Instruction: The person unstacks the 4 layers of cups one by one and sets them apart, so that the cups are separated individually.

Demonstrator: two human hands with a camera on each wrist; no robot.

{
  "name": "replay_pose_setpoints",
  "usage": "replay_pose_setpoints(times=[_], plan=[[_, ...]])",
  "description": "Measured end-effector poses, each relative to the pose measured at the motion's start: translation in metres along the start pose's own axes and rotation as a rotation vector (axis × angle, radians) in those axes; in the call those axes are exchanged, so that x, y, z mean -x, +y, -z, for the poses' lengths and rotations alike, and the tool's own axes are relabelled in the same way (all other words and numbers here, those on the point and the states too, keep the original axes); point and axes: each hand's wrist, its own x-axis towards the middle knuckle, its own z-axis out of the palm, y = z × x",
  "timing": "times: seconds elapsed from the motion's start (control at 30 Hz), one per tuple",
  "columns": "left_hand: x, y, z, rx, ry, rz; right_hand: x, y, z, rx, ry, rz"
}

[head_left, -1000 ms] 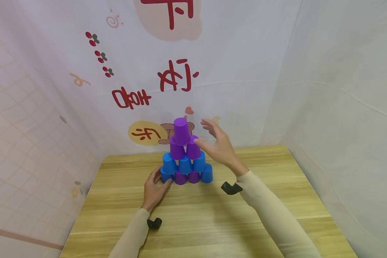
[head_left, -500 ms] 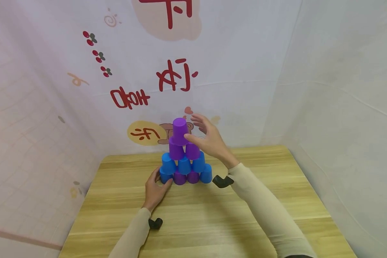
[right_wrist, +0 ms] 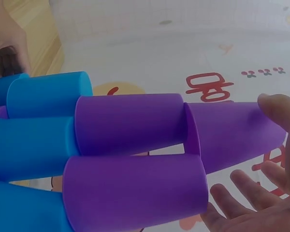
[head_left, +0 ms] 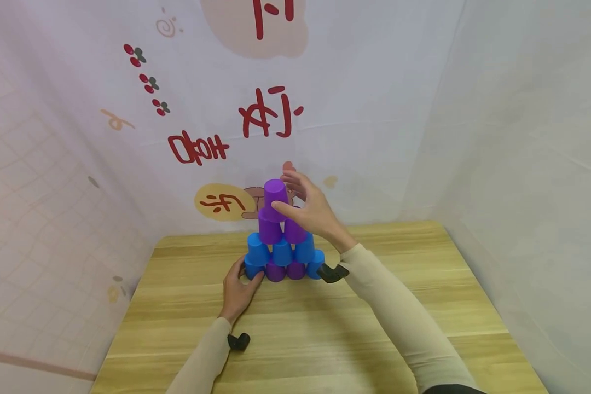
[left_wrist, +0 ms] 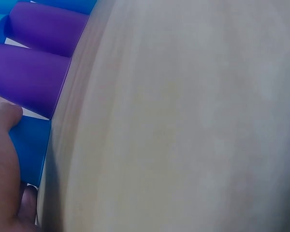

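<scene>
Upside-down plastic cups stand as a stepped pyramid at the back of the table. One purple cup [head_left: 276, 191] tops it, over two purple cups [right_wrist: 135, 193], then a row of blue cups [head_left: 283, 251]. The bottom row has a blue cup [head_left: 317, 262] at its right end and purple cups [left_wrist: 29, 72] between. My left hand [head_left: 237, 295] holds the bottom-left blue cup [left_wrist: 34, 150], thumb in front and fingers round its left side. My right hand [head_left: 312, 210] spreads round the top cup; its thumb overlaps the cup, while the fingers stand apart from it in the right wrist view.
The wood-grain table [head_left: 285, 339] meets a white cloth wall [head_left: 364, 109] with red characters and drawings close behind the pyramid. Cloth walls also rise at left and right. A black strap piece [head_left: 332, 272] on the right wrist overlaps the bottom-right cup in the head view.
My right hand has moved left, from beside the pyramid to around the top purple cup. The left hand stays at the bottom-left blue cup, and the cups keep their places.
</scene>
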Motion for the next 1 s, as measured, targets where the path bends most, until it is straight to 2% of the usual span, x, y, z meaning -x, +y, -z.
replay_pose_setpoints(times=[0.17,0.43,0.7,1.0], plan=[[-0.0006,0.0002,-0.0002,0.000,0.004,-0.013,-0.0046,-0.0021,-0.0037,0.000,-0.007,-0.004],[0.0007,0.0021,-0.0004,0.006,0.004,0.001,-0.0066,-0.0048,-0.0074,-0.006,-0.003,-0.001],[0.0011,0.0003,-0.0019,-0.011,0.028,-0.054,-0.0083,-0.0017,-0.0079,-0.017,0.006,0.024],[0.0006,0.0007,-0.0010,-0.018,0.026,-0.045,-0.0090,-0.0041,-0.0080,-0.034,0.016,0.014]])
